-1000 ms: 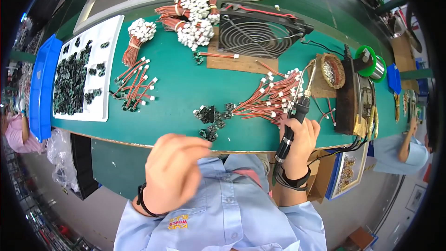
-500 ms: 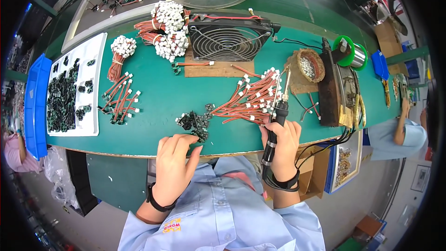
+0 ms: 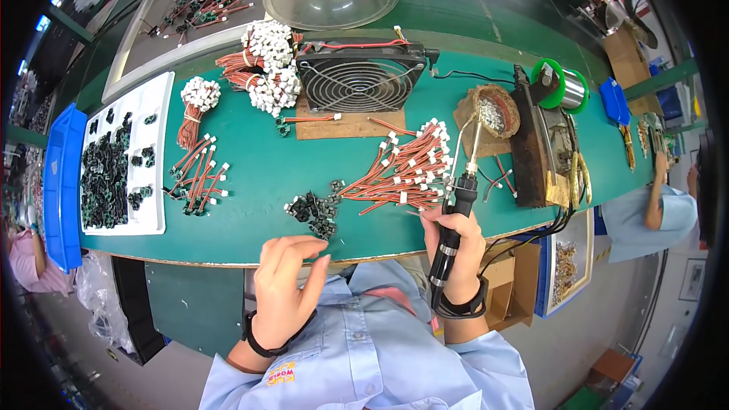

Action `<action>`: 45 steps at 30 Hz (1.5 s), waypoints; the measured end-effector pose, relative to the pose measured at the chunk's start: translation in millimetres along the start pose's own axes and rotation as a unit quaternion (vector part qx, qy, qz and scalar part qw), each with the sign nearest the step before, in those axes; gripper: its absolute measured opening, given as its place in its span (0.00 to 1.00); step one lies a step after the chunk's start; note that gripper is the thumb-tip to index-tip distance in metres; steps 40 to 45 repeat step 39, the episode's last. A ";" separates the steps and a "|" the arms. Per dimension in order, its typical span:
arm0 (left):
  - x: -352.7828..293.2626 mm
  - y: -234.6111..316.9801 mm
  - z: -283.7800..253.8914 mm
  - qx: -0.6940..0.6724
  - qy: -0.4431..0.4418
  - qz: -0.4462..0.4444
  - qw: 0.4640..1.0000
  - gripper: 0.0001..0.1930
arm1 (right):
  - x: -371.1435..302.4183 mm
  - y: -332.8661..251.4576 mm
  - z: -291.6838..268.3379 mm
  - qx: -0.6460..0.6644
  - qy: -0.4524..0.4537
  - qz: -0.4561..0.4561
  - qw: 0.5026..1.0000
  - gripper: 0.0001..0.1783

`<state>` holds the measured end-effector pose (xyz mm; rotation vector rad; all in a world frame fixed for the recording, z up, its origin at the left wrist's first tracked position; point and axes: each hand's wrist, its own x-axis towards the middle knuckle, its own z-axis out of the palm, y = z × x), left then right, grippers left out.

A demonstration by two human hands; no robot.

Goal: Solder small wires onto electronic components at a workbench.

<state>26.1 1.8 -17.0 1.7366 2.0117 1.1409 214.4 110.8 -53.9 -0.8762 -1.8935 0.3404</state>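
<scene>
My right hand (image 3: 456, 247) is wrapped round a soldering iron (image 3: 456, 222), its tip pointing up and away from me. A thin reddish wire end shows by that hand's thumb; whether the fingers pinch it, I cannot tell. My left hand (image 3: 285, 277) is at the front table edge, thumb apart from its bent fingers, with nothing visible between them. Just beyond it lies a pile of small black-and-green parts (image 3: 317, 212). A fan of red-and-black wire leads (image 3: 395, 171) with white connectors spreads between the pile and the iron.
A black fan (image 3: 361, 80) stands at the back. On the right are a bowl of bits (image 3: 497, 111), a dark iron stand (image 3: 529, 152) and a green solder spool (image 3: 560, 86). A white tray (image 3: 158, 175) of black parts lies left, beside bundled leads (image 3: 196, 110).
My left hand has drawn back from the pile of black parts towards me. My right hand still holds the soldering iron, slightly lower. The whole view has shifted a little.
</scene>
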 end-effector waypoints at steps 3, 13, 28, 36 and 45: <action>3.0 14.8 5.3 -0.086 -0.035 -0.010 0.996 0.08 | 1.1 -24.0 -17.9 0.088 -0.126 0.068 0.986 0.23; 0.1 8.2 5.9 -0.112 -0.133 0.090 0.981 0.08 | -15.9 -42.5 -18.1 0.164 -0.229 -0.002 0.960 0.18; 1.2 1.0 -1.8 -0.174 -0.148 0.056 0.972 0.07 | -12.3 -55.4 -2.9 0.270 -0.186 0.115 0.938 0.21; 2.2 5.6 -3.2 -0.127 -0.141 0.087 0.978 0.06 | -9.1 -53.8 -8.6 0.159 -0.222 0.038 0.961 0.18; -1.3 9.1 -6.1 -0.104 -0.183 0.099 0.973 0.08 | -31.5 -36.2 -9.3 0.157 -0.224 0.095 0.957 0.20</action>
